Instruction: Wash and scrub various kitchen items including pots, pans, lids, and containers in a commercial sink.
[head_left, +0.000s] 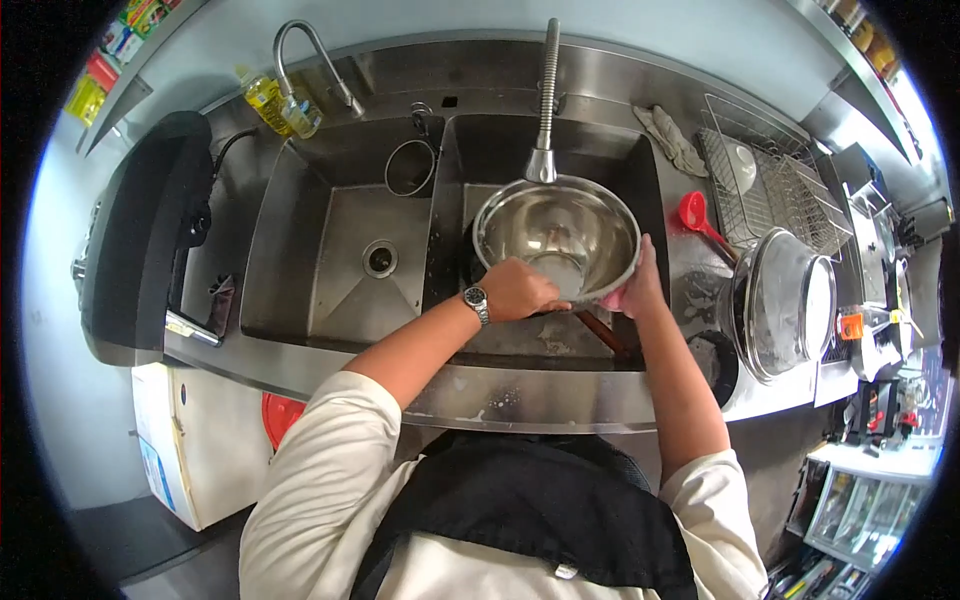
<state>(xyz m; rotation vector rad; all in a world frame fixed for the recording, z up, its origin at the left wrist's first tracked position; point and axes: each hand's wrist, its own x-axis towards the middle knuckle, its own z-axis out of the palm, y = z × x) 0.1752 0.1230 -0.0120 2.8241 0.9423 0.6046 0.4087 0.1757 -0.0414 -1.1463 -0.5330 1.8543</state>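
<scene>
A shiny stainless-steel mixing bowl (592, 225) is tilted over the right sink basin (517, 352), directly beneath the spout of a spring-neck faucet (550, 97). My left hand (519, 289), with a metal watch at its wrist, is closed over the bowl's near rim. My right hand (646, 281) supports the bowl from its right side, fingers along the outer wall. Something pink shows beneath that hand; whether it is a sponge or skin is unclear. Under the bowl lies a brown handle (602, 335), its other end hidden.
In the left basin (367, 225) a round strainer or pot (410, 168) leans at the back corner. To the right are a red ladle (697, 214), a cloth (670, 139), a wire dish rack (772, 187) and stacked bowls (784, 307). Bottles (274, 105) stand behind the left basin.
</scene>
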